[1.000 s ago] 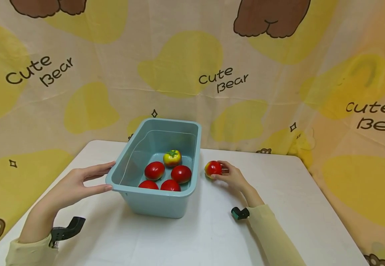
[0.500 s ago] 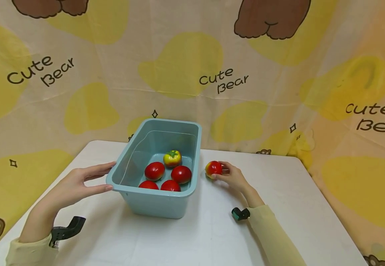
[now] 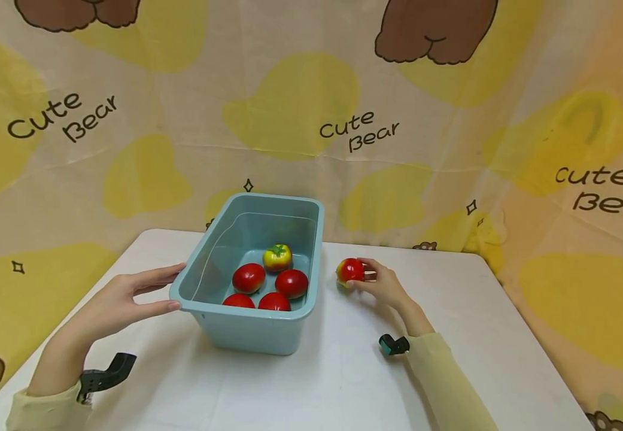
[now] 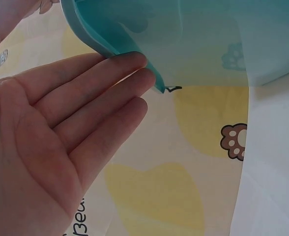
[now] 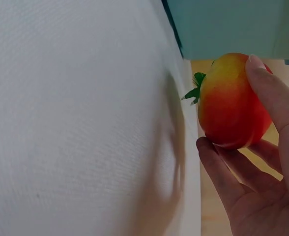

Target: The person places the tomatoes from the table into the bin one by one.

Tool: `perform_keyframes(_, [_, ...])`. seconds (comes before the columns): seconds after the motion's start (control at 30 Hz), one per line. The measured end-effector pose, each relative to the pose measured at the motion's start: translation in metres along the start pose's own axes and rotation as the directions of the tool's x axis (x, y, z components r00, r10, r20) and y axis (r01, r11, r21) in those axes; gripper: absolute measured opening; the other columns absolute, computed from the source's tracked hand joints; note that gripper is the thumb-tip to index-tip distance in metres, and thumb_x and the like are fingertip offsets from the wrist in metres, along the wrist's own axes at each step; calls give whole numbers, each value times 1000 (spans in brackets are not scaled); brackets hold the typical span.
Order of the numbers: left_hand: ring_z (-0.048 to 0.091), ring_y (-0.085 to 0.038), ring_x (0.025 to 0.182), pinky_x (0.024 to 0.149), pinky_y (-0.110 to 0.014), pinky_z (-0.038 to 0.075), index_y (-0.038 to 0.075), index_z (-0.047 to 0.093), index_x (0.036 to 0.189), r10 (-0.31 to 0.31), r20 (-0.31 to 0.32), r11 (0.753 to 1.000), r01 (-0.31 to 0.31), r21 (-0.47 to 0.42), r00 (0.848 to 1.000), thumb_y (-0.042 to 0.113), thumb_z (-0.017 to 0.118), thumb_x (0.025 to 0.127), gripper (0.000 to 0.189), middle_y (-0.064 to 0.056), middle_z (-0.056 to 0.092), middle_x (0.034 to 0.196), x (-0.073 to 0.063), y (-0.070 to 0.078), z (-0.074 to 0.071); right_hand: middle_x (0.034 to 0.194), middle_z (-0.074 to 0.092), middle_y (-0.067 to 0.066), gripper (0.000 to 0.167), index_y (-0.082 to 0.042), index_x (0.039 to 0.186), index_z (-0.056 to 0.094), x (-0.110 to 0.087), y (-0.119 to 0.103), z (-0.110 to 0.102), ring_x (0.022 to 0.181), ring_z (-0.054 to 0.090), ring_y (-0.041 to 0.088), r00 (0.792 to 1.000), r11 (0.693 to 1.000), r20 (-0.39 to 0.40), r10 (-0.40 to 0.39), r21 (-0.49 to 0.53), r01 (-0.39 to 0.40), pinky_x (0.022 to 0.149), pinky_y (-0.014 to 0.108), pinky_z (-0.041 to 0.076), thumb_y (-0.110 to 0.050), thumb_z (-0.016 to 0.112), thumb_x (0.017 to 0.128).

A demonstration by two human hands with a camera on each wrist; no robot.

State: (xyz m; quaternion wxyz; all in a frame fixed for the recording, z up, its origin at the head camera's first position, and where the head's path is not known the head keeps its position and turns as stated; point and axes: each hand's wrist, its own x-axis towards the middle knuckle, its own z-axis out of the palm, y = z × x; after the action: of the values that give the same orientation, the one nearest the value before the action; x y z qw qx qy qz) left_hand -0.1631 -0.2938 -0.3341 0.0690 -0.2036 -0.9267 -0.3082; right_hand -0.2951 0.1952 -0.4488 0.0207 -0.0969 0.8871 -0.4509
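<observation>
A red and yellow tomato [image 3: 350, 272] with a green stalk is pinched between the thumb and fingers of my right hand [image 3: 385, 287], to the right of the light blue plastic bin [image 3: 252, 329]. In the right wrist view this tomato [image 5: 233, 105] appears slightly off the white tabletop, its leafy stalk turned down toward it. My left hand [image 3: 119, 302] rests with nearly straight fingers against the left rim of the bin, the thumb at its near corner. Inside the bin lie several red tomatoes [image 3: 249, 278], plus a yellower tomato [image 3: 277, 258] with its stalk up.
The bin stands on a white table [image 3: 354, 383], toward its back. Behind the table hangs a patterned yellow and beige cloth [image 3: 289, 102]. A black wrist camera mount [image 3: 108, 374] sits on the left wrist, and another mount [image 3: 394, 345] on the right.
My right hand has shifted slightly right and upward with the tomato, away from the bin. The left hand and the bin keep their places.
</observation>
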Motion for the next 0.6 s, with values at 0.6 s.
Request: perform_keyframes(0.6, [48, 15, 111, 88, -7, 40, 30, 50, 138, 1, 8, 1000, -1, -9, 1000, 31, 74, 82, 60, 5, 58, 134, 0, -1, 1, 133, 56, 13, 71, -13, 137, 48, -12, -12, -10, 108, 61, 30, 995, 994, -33, -97, -54, 95, 90, 41, 53, -36, 78, 77])
